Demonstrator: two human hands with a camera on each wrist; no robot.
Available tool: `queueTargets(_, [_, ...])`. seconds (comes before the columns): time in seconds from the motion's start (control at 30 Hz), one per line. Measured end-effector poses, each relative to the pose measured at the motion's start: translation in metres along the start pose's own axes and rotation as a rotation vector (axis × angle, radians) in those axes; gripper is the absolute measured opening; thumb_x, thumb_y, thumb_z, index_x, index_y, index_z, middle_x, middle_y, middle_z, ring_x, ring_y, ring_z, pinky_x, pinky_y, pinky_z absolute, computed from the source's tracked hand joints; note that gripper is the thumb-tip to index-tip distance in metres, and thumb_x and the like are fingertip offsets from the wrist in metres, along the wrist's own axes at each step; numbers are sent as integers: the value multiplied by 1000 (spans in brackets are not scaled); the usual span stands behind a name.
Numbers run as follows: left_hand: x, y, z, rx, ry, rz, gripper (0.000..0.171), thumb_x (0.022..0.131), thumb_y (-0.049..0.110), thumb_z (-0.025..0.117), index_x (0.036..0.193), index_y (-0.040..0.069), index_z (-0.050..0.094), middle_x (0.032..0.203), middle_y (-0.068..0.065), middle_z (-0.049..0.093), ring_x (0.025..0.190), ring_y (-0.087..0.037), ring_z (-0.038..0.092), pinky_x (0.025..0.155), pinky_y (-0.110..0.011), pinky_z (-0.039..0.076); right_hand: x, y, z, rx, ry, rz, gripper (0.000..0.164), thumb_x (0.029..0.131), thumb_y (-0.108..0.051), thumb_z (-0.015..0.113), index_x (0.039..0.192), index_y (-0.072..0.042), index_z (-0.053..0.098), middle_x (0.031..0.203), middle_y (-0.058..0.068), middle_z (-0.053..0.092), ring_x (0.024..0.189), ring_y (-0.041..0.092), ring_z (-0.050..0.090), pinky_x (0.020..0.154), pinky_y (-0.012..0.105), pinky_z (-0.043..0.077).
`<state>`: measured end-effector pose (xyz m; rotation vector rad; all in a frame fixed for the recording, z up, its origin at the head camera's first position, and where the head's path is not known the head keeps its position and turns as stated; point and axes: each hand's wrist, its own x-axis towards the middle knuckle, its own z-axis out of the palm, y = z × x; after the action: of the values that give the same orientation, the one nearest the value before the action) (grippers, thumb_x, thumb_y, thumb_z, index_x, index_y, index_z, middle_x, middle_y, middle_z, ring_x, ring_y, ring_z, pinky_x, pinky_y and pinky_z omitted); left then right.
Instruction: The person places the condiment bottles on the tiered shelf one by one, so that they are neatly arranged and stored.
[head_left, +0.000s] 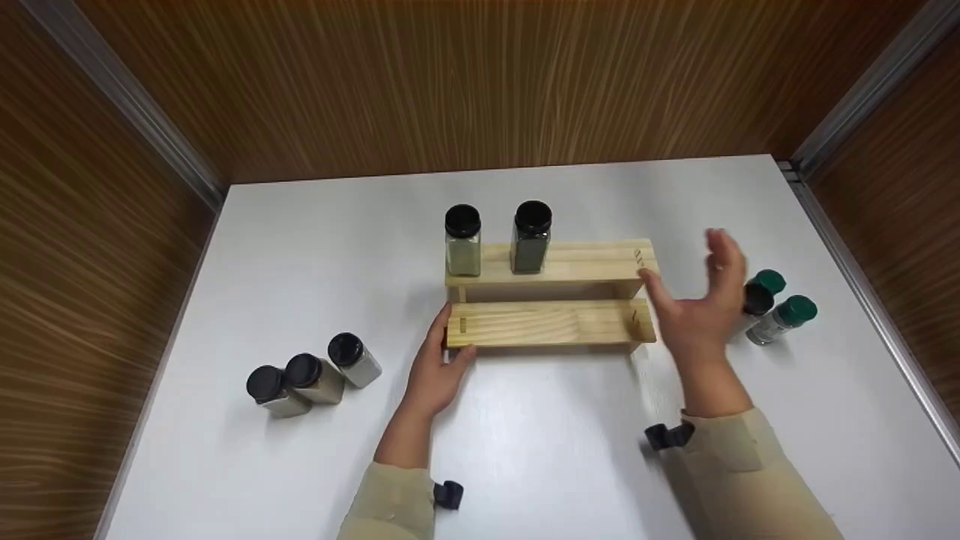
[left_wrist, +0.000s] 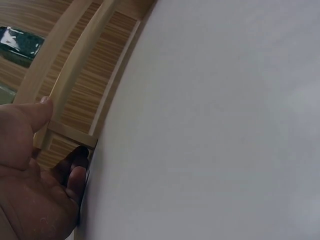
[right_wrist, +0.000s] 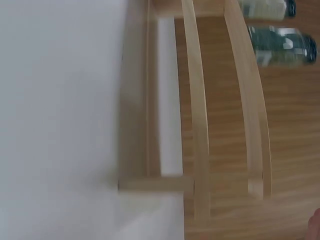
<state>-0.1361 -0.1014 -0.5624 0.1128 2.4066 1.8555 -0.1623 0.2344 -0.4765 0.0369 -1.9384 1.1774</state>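
Observation:
A two-tier wooden spice rack (head_left: 551, 324) stands mid-table. Its upper shelf carries a jar of pale green contents (head_left: 463, 251) and a jar of dark contents (head_left: 530, 247), both black-capped. My left hand (head_left: 435, 379) grips the left end of the lower shelf, thumb at the front edge; the left wrist view shows that thumb (left_wrist: 37, 114) against the wood and the other fingers lower, at the rack's end. Raised beside the rack's right end, my right hand (head_left: 701, 319) has its fingers and thumb spread and holds nothing. Only a fingertip (right_wrist: 314, 227) of it enters the right wrist view.
Three black-capped jars (head_left: 319, 381) stand at the left of the white table (head_left: 315, 247). Right of my right hand are two green-capped jars (head_left: 780, 321) and a black-capped one (head_left: 757, 300), partly hidden. Wood-grain panels (head_left: 487, 82) enclose the back and sides.

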Motion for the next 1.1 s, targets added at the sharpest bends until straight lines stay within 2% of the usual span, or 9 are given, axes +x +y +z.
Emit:
queueTargets(0.13, [-1, 1, 1, -9, 9, -29, 80, 103, 9, 68, 169, 10, 24, 170, -22, 29, 156, -40, 29, 126, -52, 25, 4, 3, -24, -120, 39, 65, 86, 80, 5, 90, 150, 9, 41, 152, 22, 46, 146, 23, 41, 123, 31, 31])
queueTargets(0.27, [-2, 0, 2, -9, 0, -21, 79, 104, 10, 68, 169, 10, 23, 170, -22, 29, 155, -40, 31, 125, -52, 27, 2, -2, -42, -151, 79, 175, 82, 85, 5, 85, 152, 6, 38, 156, 20, 42, 149, 18, 37, 124, 30, 28])
queueTargets(0.43, [-1, 1, 1, -15, -3, 2, 79, 103, 8, 68, 169, 9, 23, 170, -22, 30, 155, -40, 31, 125, -52, 27, -7, 24, -57, -180, 107, 253, 84, 84, 5, 86, 153, 2, 38, 157, 18, 40, 149, 18, 37, 124, 33, 28])
queueTargets(0.57, [0, 1, 1, -16, -1, 3, 79, 103, 7, 67, 169, 8, 23, 170, -22, 30, 156, -39, 29, 126, -51, 26, -14, 42, -63, -188, 99, 276, 87, 82, 2, 88, 154, -2, 39, 156, 15, 40, 147, 19, 39, 123, 31, 27])
queueTargets(0.7, [0, 1, 1, -16, -4, -3, 79, 104, 7, 67, 169, 8, 23, 170, -22, 29, 155, -39, 30, 126, -51, 26, -20, 49, -64, -193, 79, 277, 89, 81, -2, 91, 154, -1, 39, 152, 21, 40, 143, 23, 39, 119, 28, 32])
queueTargets(0.83, [0, 2, 1, -11, -5, -6, 79, 104, 8, 67, 169, 8, 22, 170, -22, 29, 155, -39, 31, 126, -51, 26, -26, 51, -63, -235, 56, 319, 90, 84, -5, 90, 156, -2, 36, 152, 22, 38, 139, 22, 40, 115, 26, 33])
queueTargets(0.97, [0, 2, 1, -12, -5, -2, 79, 104, 7, 66, 169, 7, 22, 170, -23, 29, 156, -39, 29, 126, -51, 25, -29, 54, -63, -267, 29, 376, 91, 87, -7, 88, 159, -5, 33, 156, 17, 36, 146, 19, 37, 117, 24, 29])
queueTargets(1.1, [0, 2, 2, -18, -9, 7, 79, 104, 6, 65, 169, 6, 20, 169, -23, 30, 156, -39, 28, 127, -52, 24, -31, 56, -65, -280, 17, 421, 90, 87, -7, 87, 160, -4, 34, 158, 16, 37, 151, 21, 35, 120, 27, 26])
